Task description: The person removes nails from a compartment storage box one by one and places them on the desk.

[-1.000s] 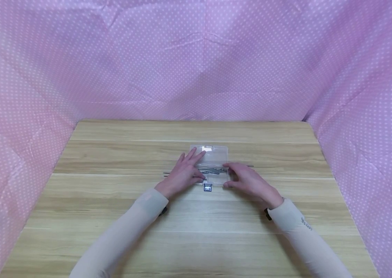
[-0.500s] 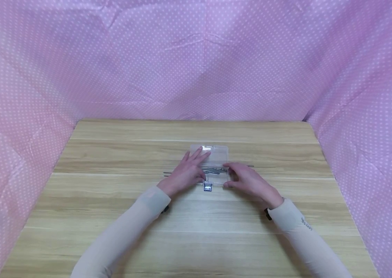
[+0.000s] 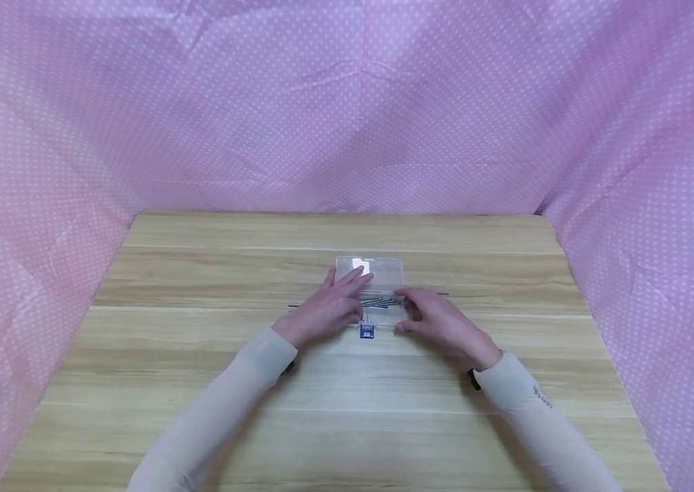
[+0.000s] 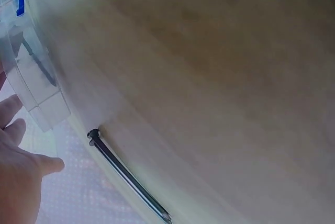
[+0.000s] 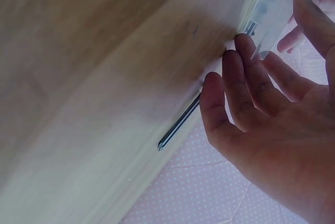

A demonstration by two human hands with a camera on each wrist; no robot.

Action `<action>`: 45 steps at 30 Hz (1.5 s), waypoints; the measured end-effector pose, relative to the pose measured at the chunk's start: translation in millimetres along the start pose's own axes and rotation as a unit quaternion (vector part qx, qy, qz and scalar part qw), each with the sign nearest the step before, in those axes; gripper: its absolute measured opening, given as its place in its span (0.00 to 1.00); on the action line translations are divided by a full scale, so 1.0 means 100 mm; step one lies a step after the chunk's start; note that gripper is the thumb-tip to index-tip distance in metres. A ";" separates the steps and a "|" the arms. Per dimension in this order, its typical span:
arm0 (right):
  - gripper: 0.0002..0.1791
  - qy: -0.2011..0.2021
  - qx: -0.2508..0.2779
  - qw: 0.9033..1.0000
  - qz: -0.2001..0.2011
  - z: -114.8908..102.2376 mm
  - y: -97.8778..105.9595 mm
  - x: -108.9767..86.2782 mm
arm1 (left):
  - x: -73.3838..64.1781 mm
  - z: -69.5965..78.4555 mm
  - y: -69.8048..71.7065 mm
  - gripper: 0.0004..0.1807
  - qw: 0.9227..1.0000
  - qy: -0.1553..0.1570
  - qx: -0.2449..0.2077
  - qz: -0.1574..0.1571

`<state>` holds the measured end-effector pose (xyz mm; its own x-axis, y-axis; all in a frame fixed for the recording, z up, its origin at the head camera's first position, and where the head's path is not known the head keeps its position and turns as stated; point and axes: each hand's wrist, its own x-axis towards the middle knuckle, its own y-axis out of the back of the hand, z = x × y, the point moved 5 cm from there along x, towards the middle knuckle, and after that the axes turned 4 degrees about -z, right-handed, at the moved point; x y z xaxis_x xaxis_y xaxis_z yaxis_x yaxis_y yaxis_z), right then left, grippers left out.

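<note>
A clear plastic box (image 3: 385,317) lies on the table with its lid (image 3: 390,273) folded back flat. Several dark metal nails (image 3: 379,302) are inside it, and a blue latch (image 3: 367,333) hangs at its near side. My left hand (image 3: 325,309) is over the left part of the box, longer fingers stretched across the lid. Its thumb and index finger point down into the box; I cannot tell whether they pinch a nail. With thumb in front and fingers behind, my right hand (image 3: 442,320) holds the box's right end. In the right wrist view its fingers (image 5: 243,88) curve beside the box wall.
Loose nails (image 4: 128,174) lie on the table left of the box, partly under my left hand in the head view. Another nail (image 5: 179,122) lies behind my right hand. Pink dotted cloth (image 3: 347,102) surrounds the wooden table (image 3: 359,424).
My left hand has slid slightly right over the box, and its thumb and index finger have drawn closer together. My right hand has stayed at the box's right end.
</note>
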<state>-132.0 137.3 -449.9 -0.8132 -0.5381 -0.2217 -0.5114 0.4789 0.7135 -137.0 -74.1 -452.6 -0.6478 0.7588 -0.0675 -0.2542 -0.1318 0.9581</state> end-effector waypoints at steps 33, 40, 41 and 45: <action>0.38 0.006 -0.003 1.000 -0.001 0.01 -0.02 0.00 | -0.17 0.02 0.21 0.06 0.996 -0.004 -0.057 0.071; 0.38 0.002 -0.001 1.000 -0.006 0.01 -0.01 -0.01 | -0.23 -0.02 0.21 0.05 0.995 0.019 -0.063 0.075; 0.38 0.001 0.000 1.000 -0.006 0.01 -0.01 -0.01 | -0.24 -0.03 0.21 0.05 0.995 0.024 -0.067 0.076; 0.38 0.002 -0.002 1.000 -0.005 0.00 0.01 -0.01 | -0.28 -0.06 0.23 0.04 0.993 0.031 -0.075 0.081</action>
<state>-131.5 138.3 -449.4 -0.8075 -0.5452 -0.2254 -0.5174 0.4707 0.7147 -128.5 -102.4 -430.8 -0.7314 0.6791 0.0624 -0.2434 -0.3455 0.9063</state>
